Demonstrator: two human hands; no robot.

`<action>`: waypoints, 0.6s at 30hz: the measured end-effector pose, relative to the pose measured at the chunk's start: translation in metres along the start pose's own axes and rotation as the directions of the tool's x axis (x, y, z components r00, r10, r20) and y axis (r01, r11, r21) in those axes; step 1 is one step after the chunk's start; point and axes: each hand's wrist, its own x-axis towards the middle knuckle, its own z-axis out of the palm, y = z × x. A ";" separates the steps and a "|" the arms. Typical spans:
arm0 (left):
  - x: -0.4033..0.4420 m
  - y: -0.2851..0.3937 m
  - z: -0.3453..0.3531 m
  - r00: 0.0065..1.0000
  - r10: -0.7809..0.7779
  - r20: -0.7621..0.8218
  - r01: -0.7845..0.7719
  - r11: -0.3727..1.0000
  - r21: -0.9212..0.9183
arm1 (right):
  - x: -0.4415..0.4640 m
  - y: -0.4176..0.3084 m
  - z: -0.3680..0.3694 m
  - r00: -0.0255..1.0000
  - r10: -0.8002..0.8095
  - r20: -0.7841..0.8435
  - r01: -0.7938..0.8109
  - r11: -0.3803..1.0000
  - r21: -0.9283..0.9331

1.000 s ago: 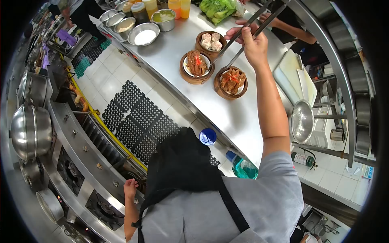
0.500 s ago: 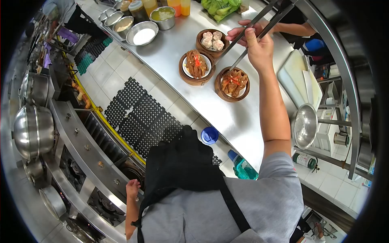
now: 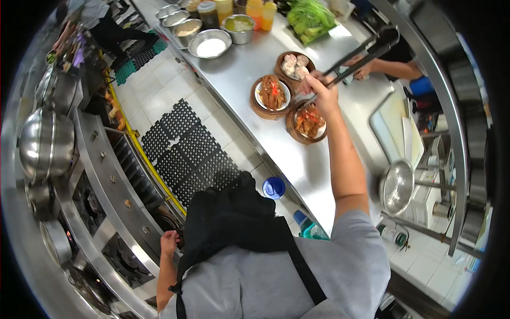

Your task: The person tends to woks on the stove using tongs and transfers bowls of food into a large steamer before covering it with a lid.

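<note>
My right hand (image 3: 322, 91) is closed around long metal tongs (image 3: 366, 52), directly above the bamboo steamer baskets. The tongs slant up to the right, and my hand hides their lower part. Beside my hand, a steamer basket (image 3: 291, 126) holds braised chicken feet (image 3: 309, 121) with red strips on top. A second basket (image 3: 260, 111) to its left holds a white dish of chicken feet (image 3: 272, 94). Behind them, a third basket (image 3: 279, 63) contains several pale dumplings (image 3: 295, 66). My left hand (image 3: 169, 242) hangs low near the stove, fingers curled, with nothing visible in it.
Metal bowls (image 3: 210, 44) and sauce bottles (image 3: 269, 15) stand at the counter's far left, near bagged greens (image 3: 309, 20). Another person's hand (image 3: 363, 67) is across the counter. A cutting board (image 3: 390, 127) with a knife and a metal bowl (image 3: 397, 186) lie right. The stove (image 3: 114, 199) is left.
My right hand has moved down and left toward the baskets, and the tongs have swung with it, their upper end now in view. The whole view has shifted slightly.
</note>
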 end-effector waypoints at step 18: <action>0.017 0.154 -0.078 0.942 0.255 -0.218 -0.305 0.921 -0.243 | -0.010 -0.065 0.052 0.927 -0.114 -0.358 0.054 0.983 -0.173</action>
